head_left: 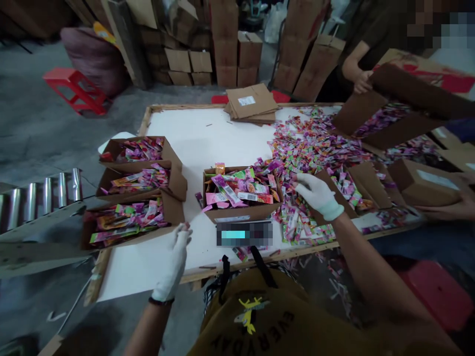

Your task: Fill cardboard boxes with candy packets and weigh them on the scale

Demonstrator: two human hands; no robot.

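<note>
Left hand (173, 264), gloved, fingers straight and together, holding nothing, hovering over the white table (193, 133) just at 7 o'clock of the open carton (241, 195) full of candy sachets. Right hand (317, 194), gloved, fingers curled down onto the loose sachet pile (315, 143) at 3 o'clock of that carton. Three filled cartons (137, 193) stacked at 9 o'clock.
</note>
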